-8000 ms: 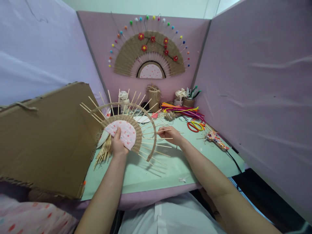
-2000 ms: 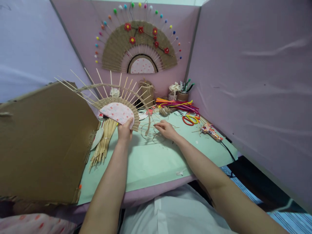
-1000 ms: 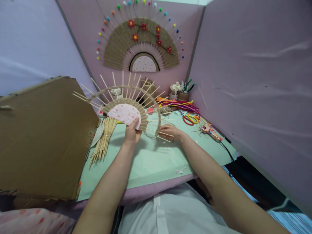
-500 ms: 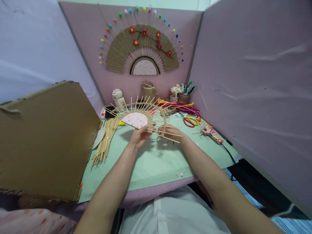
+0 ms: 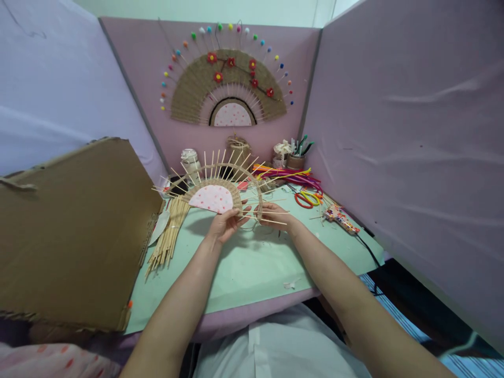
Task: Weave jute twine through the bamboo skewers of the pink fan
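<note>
A half-round woven fan frame [image 5: 236, 197] with thin wooden sticks fanning outward is held above the table. Its inner half-disc [image 5: 211, 199] is white with pink-red spots, and a twine band arcs across the sticks farther out. My left hand [image 5: 227, 224] is closed on the frame's lower edge, thumb in front beside the spotted part. At the right end of the outer band, my right hand [image 5: 271, 214] is closed round the band and lower sticks. Loose twine [image 5: 249, 228] hangs between my two hands.
Cardboard [image 5: 79, 236] stands at left beside a stick bundle [image 5: 168, 236]. Behind are a jar [image 5: 190, 161], twine roll [image 5: 238, 157] and pen pot [image 5: 296, 161]. Scissors [image 5: 305, 199], pipe cleaners [image 5: 291, 175] and a glue gun [image 5: 342, 219] lie right. A finished fan [image 5: 189, 94] hangs behind.
The fan frame has tilted and shifted slightly to the left, its sticks now pointing more upright. Both hands keep their hold. The whole view has shifted a little.
</note>
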The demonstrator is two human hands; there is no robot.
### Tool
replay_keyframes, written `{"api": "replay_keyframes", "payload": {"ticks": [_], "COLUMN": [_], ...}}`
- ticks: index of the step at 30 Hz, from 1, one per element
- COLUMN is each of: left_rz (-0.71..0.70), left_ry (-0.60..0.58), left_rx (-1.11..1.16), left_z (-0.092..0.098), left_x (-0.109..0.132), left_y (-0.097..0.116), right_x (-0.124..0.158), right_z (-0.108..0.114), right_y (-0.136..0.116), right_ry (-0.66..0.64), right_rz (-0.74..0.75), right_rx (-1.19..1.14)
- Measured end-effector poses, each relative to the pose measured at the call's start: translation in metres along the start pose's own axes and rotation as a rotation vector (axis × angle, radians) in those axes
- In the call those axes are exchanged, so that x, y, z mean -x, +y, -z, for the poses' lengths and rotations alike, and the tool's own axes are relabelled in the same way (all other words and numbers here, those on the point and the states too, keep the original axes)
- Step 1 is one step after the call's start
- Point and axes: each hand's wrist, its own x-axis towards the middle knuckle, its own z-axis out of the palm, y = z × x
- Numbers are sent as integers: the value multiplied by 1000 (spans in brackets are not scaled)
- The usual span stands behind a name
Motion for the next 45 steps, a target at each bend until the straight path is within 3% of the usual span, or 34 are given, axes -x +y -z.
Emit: {"api": "replay_keyframes", "payload": {"ticks": [12, 22, 28, 33, 39, 45], "left_rz": [-71, -152, -177, -212, -241, -318], "left_ry": [36, 107, 134, 172, 194, 236], "left_rx": [-202, -180, -175, -226, -266, -273], "left_z": [9, 10, 12, 13, 15, 14], "left_x": [0, -3, -4, -6, -8, -8], "left_y": [15, 18, 19, 19, 18, 19], "right_x": [-3, 0, 3, 6, 8, 6], "right_z": [7, 6, 10, 22, 27, 30], "right_y": [7, -2, -1, -3, -5, -3], "right_ry": [0, 78, -50, -54, 10, 128], "right_rz": [-16, -33, -98, -99, -90, -106], "right_rx": [121, 251, 243, 338, 481, 483]}}
